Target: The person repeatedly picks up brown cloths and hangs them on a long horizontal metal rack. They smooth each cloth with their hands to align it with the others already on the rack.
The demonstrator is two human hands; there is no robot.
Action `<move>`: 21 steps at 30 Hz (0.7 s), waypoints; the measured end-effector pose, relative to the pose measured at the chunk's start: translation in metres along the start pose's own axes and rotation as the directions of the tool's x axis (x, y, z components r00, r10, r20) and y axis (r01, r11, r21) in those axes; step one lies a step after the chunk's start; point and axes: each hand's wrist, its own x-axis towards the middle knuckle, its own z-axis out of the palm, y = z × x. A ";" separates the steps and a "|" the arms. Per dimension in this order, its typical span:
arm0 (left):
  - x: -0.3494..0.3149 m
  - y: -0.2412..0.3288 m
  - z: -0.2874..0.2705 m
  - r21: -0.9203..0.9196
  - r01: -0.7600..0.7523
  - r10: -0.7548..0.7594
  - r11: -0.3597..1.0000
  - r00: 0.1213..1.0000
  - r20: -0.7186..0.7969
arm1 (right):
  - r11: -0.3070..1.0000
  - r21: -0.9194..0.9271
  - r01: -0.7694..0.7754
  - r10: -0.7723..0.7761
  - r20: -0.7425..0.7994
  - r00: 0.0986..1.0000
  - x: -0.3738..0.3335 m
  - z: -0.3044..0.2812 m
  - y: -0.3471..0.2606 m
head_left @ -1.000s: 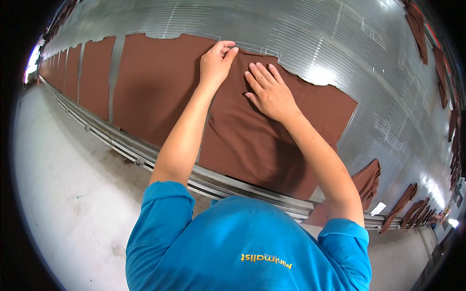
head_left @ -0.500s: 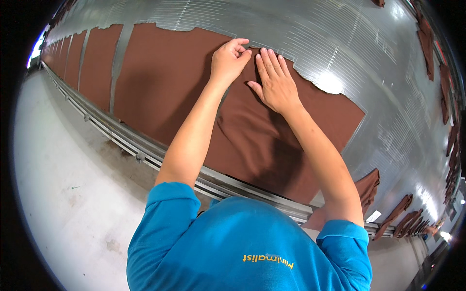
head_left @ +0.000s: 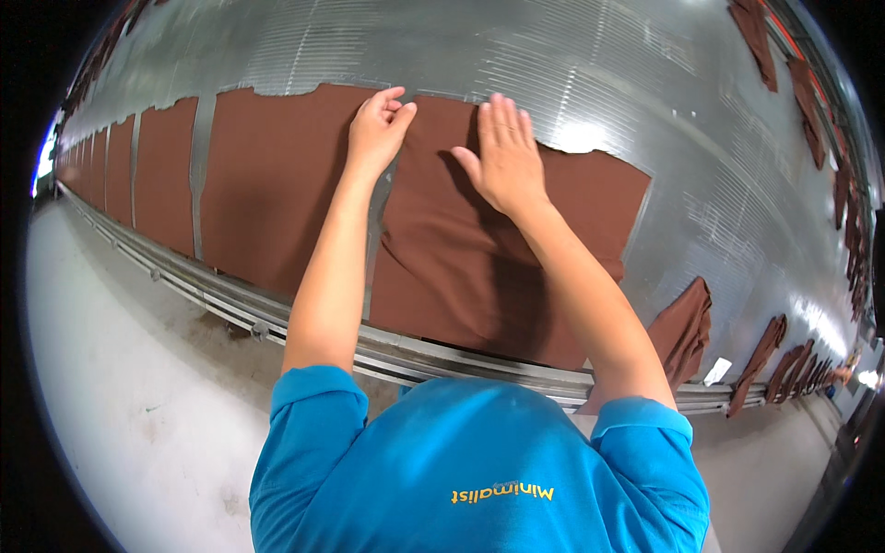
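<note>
A brown fabric panel (head_left: pixel 442 249) lies in front of me on a long metal table (head_left: pixel 415 41), with soft wrinkles on its left and near parts. My right hand (head_left: pixel 507 161) rests flat near its far edge, fingers stretched out together and thumb spread. At the panel's far left corner is my left hand (head_left: pixel 378 138), its fingers loosely bent and the thumb apart from them. Nothing shows between them. The left hand overlaps the right edge of a second brown panel (head_left: pixel 267 175), which lies smooth. A narrow strip of bare metal separates the two panels.
More brown panels (head_left: pixel 166 170) continue in a row to the left. A metal rail (head_left: pixel 258 329) follows the near table edge. Crumpled brown pieces (head_left: pixel 684 323) hang over that edge at the right, near a white paper tag (head_left: pixel 717 370). Others (head_left: pixel 807 106) lie along the far right side.
The view has shifted, so panels and hands sit further left in it. The near wrinkles look a little different. Both hands keep nearly the same pose at the panel's far edge.
</note>
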 end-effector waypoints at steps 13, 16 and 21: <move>-0.294 -0.113 -0.073 -0.098 0.238 -0.247 0.966 0.965 -0.089 | 0.354 0.527 -0.772 0.847 0.169 0.503 -0.405 -0.063 0.060; -0.309 -0.047 -0.073 0.178 0.302 -0.311 0.936 0.950 0.022 | 0.169 0.537 -0.826 0.908 0.241 0.343 -0.412 -0.048 0.020; -0.291 -0.090 -0.070 -0.125 0.089 -0.084 0.988 0.995 0.048 | 0.404 0.560 -0.723 0.781 0.201 0.592 -0.407 -0.040 0.029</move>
